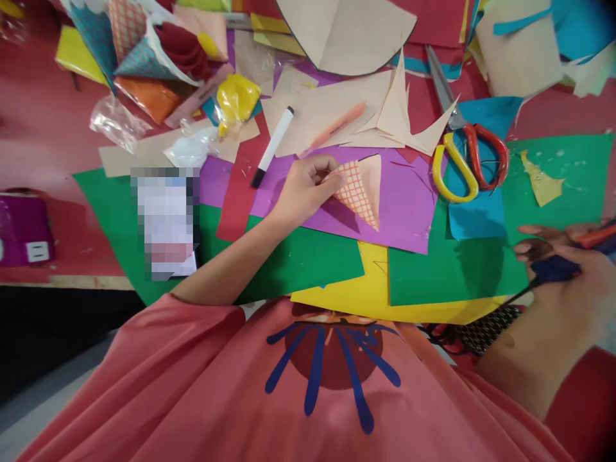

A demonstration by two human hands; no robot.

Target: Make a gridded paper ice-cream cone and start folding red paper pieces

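My left hand pinches a small triangular piece of orange-and-white checked paper with a plain beige side. It is held over a purple sheet. At the far right, my right hand is curled around a dark blue object, whose shape is partly hidden and blurred. An orange-red part shows beside that hand. Red-handled scissors and yellow-handled scissors lie between the hands, on blue paper. A white marker with a black cap lies left of the checked piece.
A phone lies left of my left forearm. Green sheets and a yellow sheet line the near edge. Beige scraps, a peach marker, plastic bags and a patterned bundle lie farther back.
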